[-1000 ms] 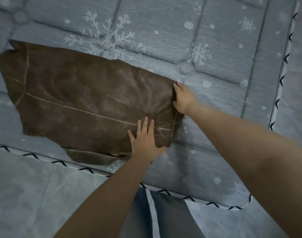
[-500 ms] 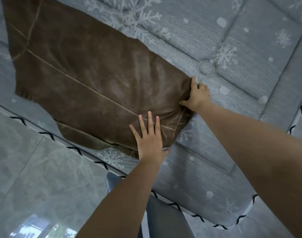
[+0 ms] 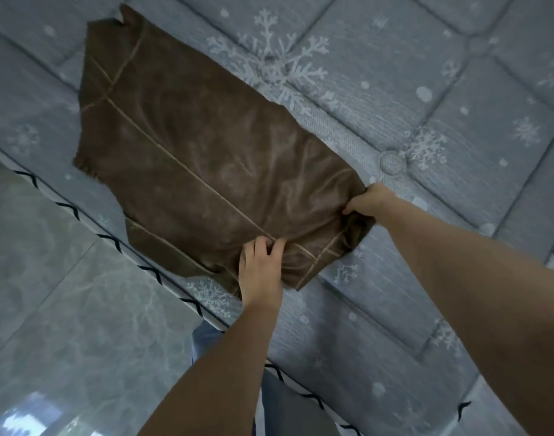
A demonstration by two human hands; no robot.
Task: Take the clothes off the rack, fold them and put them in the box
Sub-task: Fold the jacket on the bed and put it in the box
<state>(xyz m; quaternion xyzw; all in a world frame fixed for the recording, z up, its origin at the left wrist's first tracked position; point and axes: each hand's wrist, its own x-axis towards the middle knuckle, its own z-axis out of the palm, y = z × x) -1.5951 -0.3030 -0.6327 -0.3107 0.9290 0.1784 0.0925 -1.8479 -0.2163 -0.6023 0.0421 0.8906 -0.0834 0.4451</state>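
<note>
Brown, faintly glossy fabric with thin tan seam lines is what we are working on: a partly folded brown garment lying flat on a grey quilted mattress printed with white snowflakes. Nearest us, at about six o'clock, our left hand has its fingers curled into the cloth at the garment's near edge, bunching a small ridge. Just beyond, at about three o'clock, our right hand grips the garment's right-hand corner, fingers tucked under the edge. From there the garment stretches away toward eleven o'clock, its far end reaching the top of the view. The grey tiled floor shows at eight o'clock, past the mattress's zigzag-trimmed border. We judge the folding step is in hand, with both hands set on the near end. The next move calls for lifting that end evenly and carrying it over toward the far end so the edges meet. Neither rack nor box is in view.
</note>
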